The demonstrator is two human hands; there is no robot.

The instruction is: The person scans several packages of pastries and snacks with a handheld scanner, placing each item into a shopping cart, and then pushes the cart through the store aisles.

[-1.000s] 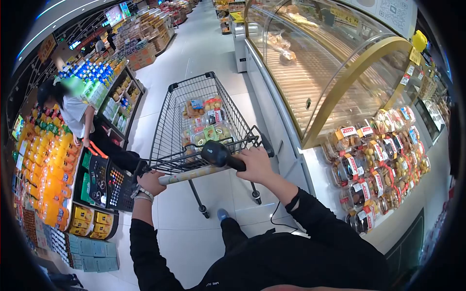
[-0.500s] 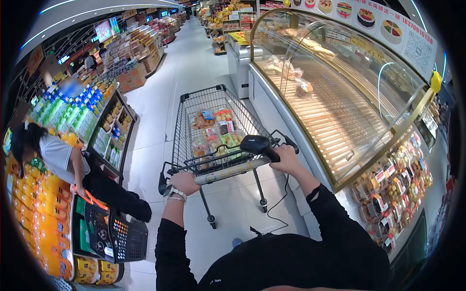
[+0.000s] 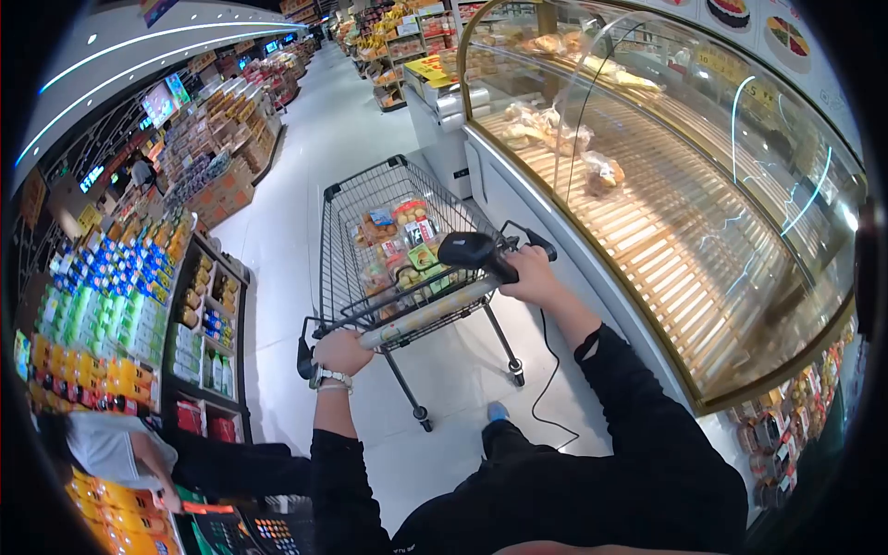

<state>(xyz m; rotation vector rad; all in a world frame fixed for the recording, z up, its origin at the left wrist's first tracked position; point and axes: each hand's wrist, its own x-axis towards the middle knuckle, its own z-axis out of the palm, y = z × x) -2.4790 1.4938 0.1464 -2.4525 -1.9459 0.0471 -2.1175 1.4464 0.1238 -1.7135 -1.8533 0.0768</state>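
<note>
Left hand [image 3: 342, 354] and right hand [image 3: 530, 276] curl their fingers closed around opposite ends of a shopping cart [image 3: 324, 245] handle [image 3: 435, 314]. A black scanner [image 3: 465, 250] sits against the right fingers; their grip on it is unclear. Packed food [image 3: 400, 242] lies in the basket beyond both hands' fingers, a bread case [image 3: 573, 222] to their right.

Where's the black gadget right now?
In the head view, the black gadget sticks out from the person's right hand, by the right end of the shopping cart's handle.
</note>
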